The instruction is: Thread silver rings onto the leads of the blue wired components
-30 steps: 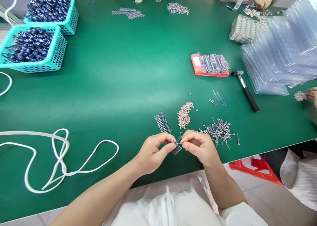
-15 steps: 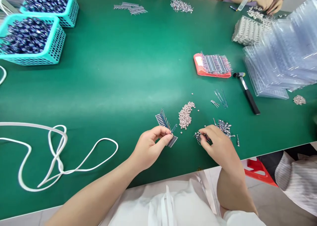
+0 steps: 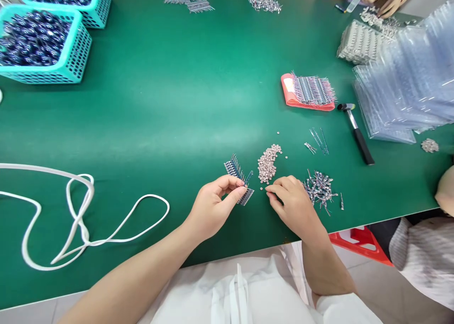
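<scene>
The left hand [image 3: 211, 203] is over the near edge of the green table [image 3: 159, 125], thumb and index finger pinched on a dark toothed section [image 3: 245, 197] whose long axis slants from lower left up to the right. Just beyond those fingertips, a bluish toothed strip [image 3: 234, 167] runs from upper left down to the right, toward the hand, its thin prongs pointing up and to the right (whether the two pieces join under the fingers, I cannot tell). The right hand [image 3: 292, 203] is apart from the left, low over the table, thumb and index fingertips close to each other near a loose bead [image 3: 261, 188]; whether they grip anything is too small to tell. Close to the right hand is a heap of twisted metal pieces [image 3: 321, 188], and just past its fingers a pile of pale beads [image 3: 267, 165]. Off to the left, a white cord [image 3: 69, 210] lies in loops. Farther out are a hammer [image 3: 359, 138], its black handle toward the near right, and a red packet [image 3: 307, 104] bearing more strips. Farthest, at upper right, are a co-worker's hands [image 3: 390, 4].
</scene>
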`<state>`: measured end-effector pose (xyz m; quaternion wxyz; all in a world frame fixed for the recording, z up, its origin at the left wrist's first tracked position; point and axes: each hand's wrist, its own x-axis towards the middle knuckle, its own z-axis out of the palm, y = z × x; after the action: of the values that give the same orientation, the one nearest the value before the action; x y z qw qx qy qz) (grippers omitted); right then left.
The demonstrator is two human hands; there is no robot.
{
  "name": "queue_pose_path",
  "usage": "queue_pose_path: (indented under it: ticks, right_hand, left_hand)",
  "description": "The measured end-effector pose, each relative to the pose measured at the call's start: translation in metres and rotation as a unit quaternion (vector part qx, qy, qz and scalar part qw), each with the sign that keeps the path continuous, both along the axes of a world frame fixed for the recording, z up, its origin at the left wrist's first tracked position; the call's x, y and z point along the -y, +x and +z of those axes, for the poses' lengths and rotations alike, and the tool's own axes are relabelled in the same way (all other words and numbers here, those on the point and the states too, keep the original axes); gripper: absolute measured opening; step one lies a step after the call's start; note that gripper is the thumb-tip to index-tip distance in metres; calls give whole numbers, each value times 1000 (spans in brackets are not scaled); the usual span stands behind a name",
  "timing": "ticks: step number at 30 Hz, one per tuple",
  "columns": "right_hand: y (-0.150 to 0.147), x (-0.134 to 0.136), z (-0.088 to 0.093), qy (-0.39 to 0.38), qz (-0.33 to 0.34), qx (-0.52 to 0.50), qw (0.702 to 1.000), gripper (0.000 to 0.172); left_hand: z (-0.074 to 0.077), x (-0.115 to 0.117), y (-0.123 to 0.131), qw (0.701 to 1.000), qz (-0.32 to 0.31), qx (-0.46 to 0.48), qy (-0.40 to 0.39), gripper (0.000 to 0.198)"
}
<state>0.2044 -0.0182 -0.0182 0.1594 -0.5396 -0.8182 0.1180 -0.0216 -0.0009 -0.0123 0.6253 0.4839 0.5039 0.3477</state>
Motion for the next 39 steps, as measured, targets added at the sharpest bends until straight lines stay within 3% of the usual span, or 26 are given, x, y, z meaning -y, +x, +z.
queue_pose_path:
  ticks: [8,19,22,28,39]
  right_hand:
    - [-1,-4,-2,-2,27,19,999,19]
    - [-12,-11,-14,74,57,85,992,16]
    - [-13,-10,-13,92,41,36,994,15]
    - [-16,-2,4,99,22,-125,987,15]
    - [-27,4,8,179,-33,-181,966,18]
  left_hand:
    - [-1,0,-1,1000,-5,-4,0,13]
    - [-2,1,1,1000,-11,2,4,14]
    - [0,2,1,1000,-16,10,18,13]
    - [9,7,3,993,-85,20,82,10]
    - [10,18,7,990,-58,106,66,6]
